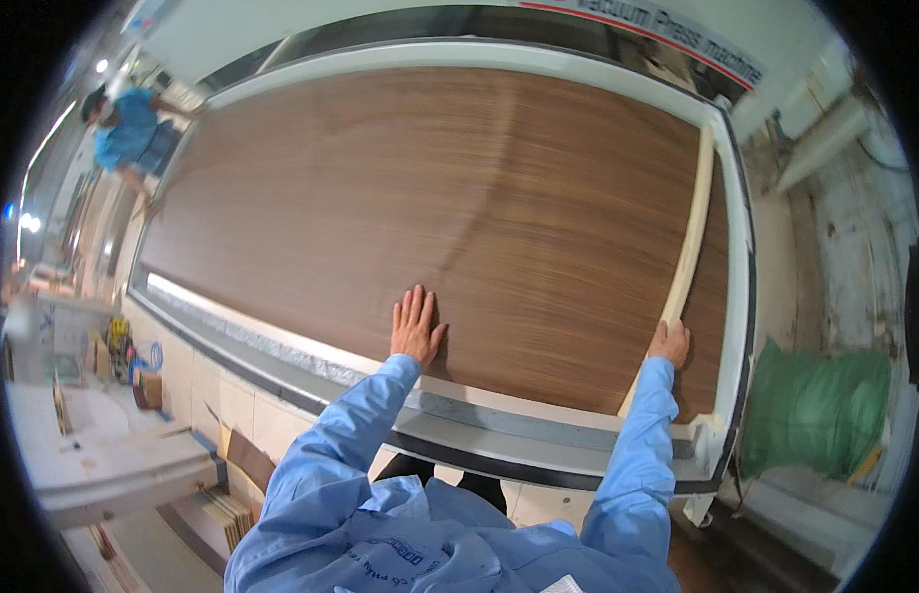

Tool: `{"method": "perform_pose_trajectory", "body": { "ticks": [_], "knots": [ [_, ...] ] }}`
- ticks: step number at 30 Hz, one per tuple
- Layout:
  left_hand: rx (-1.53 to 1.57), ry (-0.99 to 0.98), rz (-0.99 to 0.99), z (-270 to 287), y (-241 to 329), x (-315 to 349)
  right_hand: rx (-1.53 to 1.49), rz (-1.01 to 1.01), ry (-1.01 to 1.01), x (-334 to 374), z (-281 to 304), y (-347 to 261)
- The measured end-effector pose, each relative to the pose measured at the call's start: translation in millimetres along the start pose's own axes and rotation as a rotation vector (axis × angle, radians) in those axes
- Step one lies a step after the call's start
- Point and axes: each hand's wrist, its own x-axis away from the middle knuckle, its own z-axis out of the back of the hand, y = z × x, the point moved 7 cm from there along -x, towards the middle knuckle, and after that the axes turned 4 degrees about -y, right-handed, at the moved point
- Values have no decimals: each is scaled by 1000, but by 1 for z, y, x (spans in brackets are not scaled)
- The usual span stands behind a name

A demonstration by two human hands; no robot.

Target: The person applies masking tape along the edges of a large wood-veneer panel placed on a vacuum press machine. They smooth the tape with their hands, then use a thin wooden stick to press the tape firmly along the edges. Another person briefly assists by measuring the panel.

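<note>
A large brown wood-grain sheet lies across the bed of a press machine, inside its pale raised frame. My left hand rests flat on the sheet near its front edge, fingers stretched out, with nothing in it. Along the sheet's right end runs a long, pale, narrow wooden strip. My right hand is closed around the strip near its front end, and the hand covers part of it. Both my forearms, in light blue sleeves, reach over the front of the frame.
A person in blue stands at the far left corner, one hand near the frame. A green wrapped bundle sits on the right. White workbenches and stacked boards are at the lower left. The machine's white upper part stands behind the bed.
</note>
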Motion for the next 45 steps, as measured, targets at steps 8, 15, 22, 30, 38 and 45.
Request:
{"method": "perform_pose_trajectory", "body": {
  "ticks": [8, 15, 22, 30, 38, 45],
  "knots": [
    [24, 63, 21, 15, -87, 23, 91, 41, -24, 48, -32, -69],
    [94, 49, 12, 37, -196, 43, 143, 69, -76, 130, -70, -172],
    [119, 31, -8, 59, -301, 55, 151, -32, -105, 199, -105, -269],
    [155, 18, 205, 109, -375, 101, 59, 120, -123, 237, -126, -357],
    [491, 418, 436, 216, -455, 250, -177, 406, -240, 289, -112, -448],
    [1023, 661, 899, 216, -555, 412, -472, 650, -436, 416, -113, -585]
  ]
}}
